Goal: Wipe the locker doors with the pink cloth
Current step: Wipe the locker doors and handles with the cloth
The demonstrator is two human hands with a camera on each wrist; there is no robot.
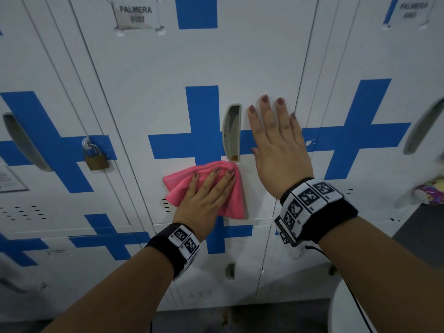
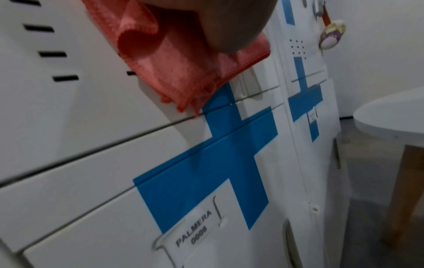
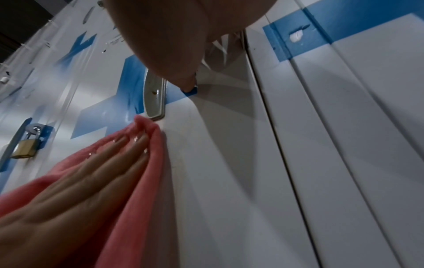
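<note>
Pink cloth (image 1: 179,188), bunched, flat against locker door (image 1: 168,68)

Two hands (image 1: 206,198), one pink cloth (image 1: 182,186), one brass padlock (image 1: 96,158), two name labels (image 1: 135,14).

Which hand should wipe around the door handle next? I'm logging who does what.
Left. The left hand presses the pink cloth flat just below the handle; the right hand lies bare on the door.

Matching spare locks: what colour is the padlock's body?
Brass-gold padlock, silver shackle; clearest in the head view.
</note>
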